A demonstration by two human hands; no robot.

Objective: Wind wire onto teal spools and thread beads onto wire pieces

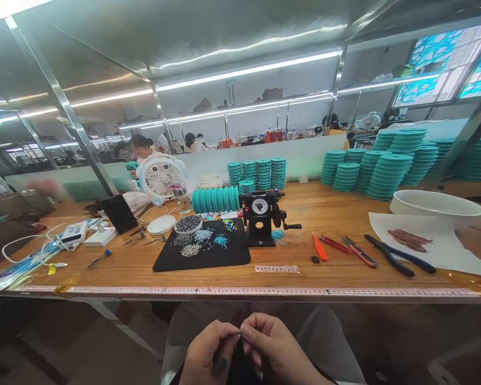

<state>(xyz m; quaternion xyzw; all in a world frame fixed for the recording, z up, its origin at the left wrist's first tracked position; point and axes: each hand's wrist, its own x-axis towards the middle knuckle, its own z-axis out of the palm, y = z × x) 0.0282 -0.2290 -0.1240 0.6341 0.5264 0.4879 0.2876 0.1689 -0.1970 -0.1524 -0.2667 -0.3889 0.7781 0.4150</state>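
Observation:
Below the table edge, over my lap, my left hand (208, 347) and my right hand (276, 345) meet fingertip to fingertip. Both are closed in a pinch, and whatever lies between the fingertips is too small to name. Something dark shows under my left palm, but I cannot make out what it is. Ahead on the table lies a black mat (228, 256) with a bowl of dark grey beads (188, 224), small piles of metal bits, and blue and multicoloured pieces. A black hand-cranked winder (260, 219) with a dial stands at the mat's right, beside a row of teal spools (215, 200).
Orange-handled tool (319, 247), tweezers (336, 244), snips (359, 252) and dark-blue pliers (401, 255) lie right. Behind them stand a white basin (436, 203) and stacked teal spools (388, 174). A fan (164, 176) and phone (118, 214) stand left. A measuring tape (240, 292) lines the front edge.

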